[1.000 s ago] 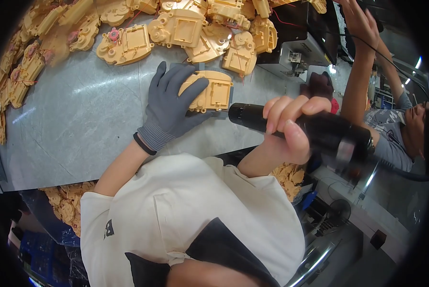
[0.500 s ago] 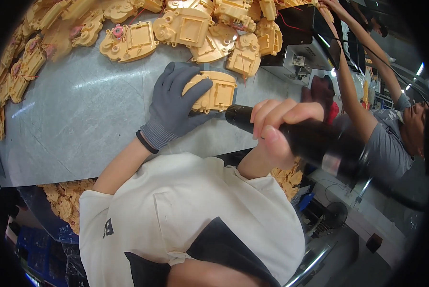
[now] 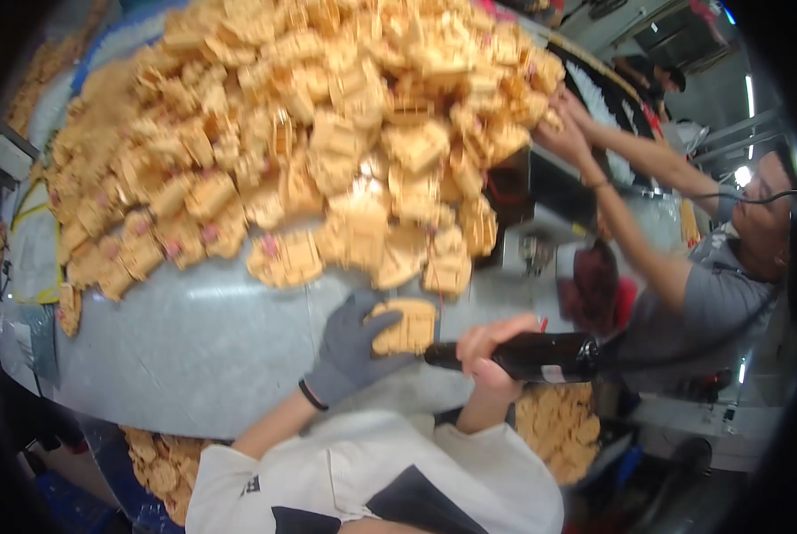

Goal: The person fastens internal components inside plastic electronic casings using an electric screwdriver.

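My left hand (image 3: pixel 345 349), in a grey knit glove, is closed around the left side of a yellow plastic housing (image 3: pixel 409 326) on the grey tabletop. My bare right hand (image 3: pixel 493 349) grips a black electric screwdriver (image 3: pixel 560 358), held nearly level. The tool's tip points left and meets the housing's right edge or stops just beside it; the blur hides which. A large heap of similar yellow housings (image 3: pixel 354 236) rises just beyond my hands, several with pinkish-red parts.
Beyond my right hand stands a metal-and-black machine (image 3: pixel 527 245), with dark red cloth or gloves (image 3: pixel 590 285) nearby. A co-worker's hands (image 3: pixel 563 129) reach to the heap's right side. More yellow parts (image 3: pixel 559 432) fill containers below the table's near edge.
The view has swung upward, so much more of the heap shows and my hands appear lower. Both hands keep their grips, with the screwdriver's tip still at the housing's right side.
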`<control>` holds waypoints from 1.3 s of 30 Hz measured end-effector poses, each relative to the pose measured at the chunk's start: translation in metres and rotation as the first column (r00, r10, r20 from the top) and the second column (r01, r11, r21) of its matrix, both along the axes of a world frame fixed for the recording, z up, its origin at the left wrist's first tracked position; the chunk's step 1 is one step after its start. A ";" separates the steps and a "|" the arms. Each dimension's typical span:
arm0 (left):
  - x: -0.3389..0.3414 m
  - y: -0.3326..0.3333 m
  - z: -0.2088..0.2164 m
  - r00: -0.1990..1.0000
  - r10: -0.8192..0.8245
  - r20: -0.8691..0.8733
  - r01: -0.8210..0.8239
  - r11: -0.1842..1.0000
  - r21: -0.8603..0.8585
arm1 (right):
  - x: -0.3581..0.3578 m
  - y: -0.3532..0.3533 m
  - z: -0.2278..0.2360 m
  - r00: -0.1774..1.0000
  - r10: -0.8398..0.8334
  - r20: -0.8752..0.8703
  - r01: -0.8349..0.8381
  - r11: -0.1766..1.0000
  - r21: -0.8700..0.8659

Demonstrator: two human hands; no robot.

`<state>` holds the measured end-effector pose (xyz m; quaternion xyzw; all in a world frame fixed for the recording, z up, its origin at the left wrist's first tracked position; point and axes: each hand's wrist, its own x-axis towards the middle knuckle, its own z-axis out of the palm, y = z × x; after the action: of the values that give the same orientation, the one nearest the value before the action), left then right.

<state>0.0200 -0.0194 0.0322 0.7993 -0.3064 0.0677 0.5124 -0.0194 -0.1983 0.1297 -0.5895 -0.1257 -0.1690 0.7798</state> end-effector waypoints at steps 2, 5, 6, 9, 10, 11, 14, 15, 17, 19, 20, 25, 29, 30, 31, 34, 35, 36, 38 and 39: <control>-0.004 0.005 -0.006 0.994 -0.001 -0.106 0.000 1.000 -0.017 | -0.002 -0.008 0.003 0.989 -0.149 0.006 0.143 0.957 0.253; -0.014 0.009 -0.005 0.953 0.096 -0.286 -0.123 0.989 -0.079 | -0.009 -0.033 0.005 0.929 -0.369 0.032 0.299 0.796 0.526; -0.017 0.013 -0.003 0.954 0.119 -0.274 -0.146 0.986 -0.083 | -0.009 -0.036 0.007 0.907 -0.419 0.035 0.327 0.756 0.568; -0.028 0.030 0.009 0.847 0.118 -0.519 -0.228 0.962 -0.153 | -0.006 -0.049 0.006 0.933 -0.339 0.119 0.254 0.858 0.446; -0.028 0.033 0.012 0.843 0.140 -0.519 -0.250 0.957 -0.147 | -0.003 -0.048 0.002 0.930 -0.352 0.101 0.270 0.845 0.462; -0.026 0.035 0.016 0.784 0.187 -0.591 -0.331 0.932 -0.144 | 0.004 -0.045 0.000 0.935 -0.347 0.079 0.271 0.838 0.474; -0.028 0.045 0.015 0.669 0.184 -0.720 -0.492 0.836 -0.243 | 0.016 -0.033 -0.012 0.962 -0.273 0.027 0.222 0.832 0.508; -0.027 0.050 0.013 0.633 0.112 -0.766 -0.553 0.758 -0.346 | 0.021 -0.028 -0.015 0.975 -0.223 0.003 0.188 0.830 0.525; -0.024 0.067 0.026 0.677 0.130 -0.725 -0.581 0.699 -0.417 | 0.023 -0.018 -0.013 0.974 -0.226 -0.013 0.200 0.836 0.512; -0.035 0.093 0.030 0.719 0.225 -0.658 -0.635 0.599 -0.488 | 0.023 -0.019 -0.012 0.968 -0.251 -0.023 0.232 0.851 0.472; -0.052 0.125 0.022 0.710 0.330 -0.623 -0.679 0.555 -0.480 | 0.026 -0.023 -0.012 0.969 -0.247 -0.022 0.227 0.848 0.478; -0.226 0.313 -0.014 -0.045 0.925 -0.377 -0.958 -0.146 -0.245 | 0.024 -0.044 -0.009 0.946 -0.320 -0.048 0.305 0.835 0.458; -0.350 0.412 -0.103 -0.426 0.835 0.349 -0.810 -0.524 0.263 | 0.033 -0.042 -0.016 0.932 -0.341 -0.126 0.360 0.821 0.444; -0.286 0.380 -0.095 -0.245 0.900 0.361 -0.902 -0.348 0.254 | 0.035 -0.036 -0.017 0.928 -0.343 -0.147 0.373 0.830 0.415; -0.217 0.339 -0.054 -0.073 0.920 0.385 -0.951 -0.180 0.251 | 0.037 -0.026 -0.015 0.950 -0.291 -0.112 0.310 0.840 0.446; -0.043 0.254 0.023 0.436 0.834 0.340 -0.895 0.359 0.266 | 0.024 -0.032 -0.010 0.969 -0.247 0.006 0.220 0.873 0.436; 0.009 0.161 0.046 0.607 0.726 0.324 -0.795 0.550 0.256 | 0.021 -0.039 -0.013 0.946 -0.322 -0.044 0.311 0.857 0.410; 0.015 0.150 0.057 0.740 0.584 0.334 -0.665 0.711 0.230 | 0.017 -0.041 -0.009 0.940 -0.340 -0.033 0.324 0.857 0.400; 0.058 0.108 0.035 0.890 0.389 0.237 -0.447 0.641 0.624 | 0.010 -0.026 0.000 0.966 -0.258 -0.026 0.247 0.883 0.400; 0.052 0.096 0.036 0.857 0.448 0.254 -0.503 0.621 0.602 | 0.007 -0.022 -0.002 0.970 -0.242 0.005 0.217 0.878 0.427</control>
<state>0.0724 0.0764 0.0679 0.9746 -0.1079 0.1217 0.1542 -0.0124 -0.2203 0.1278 -0.4117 -0.0381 -0.3007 0.8594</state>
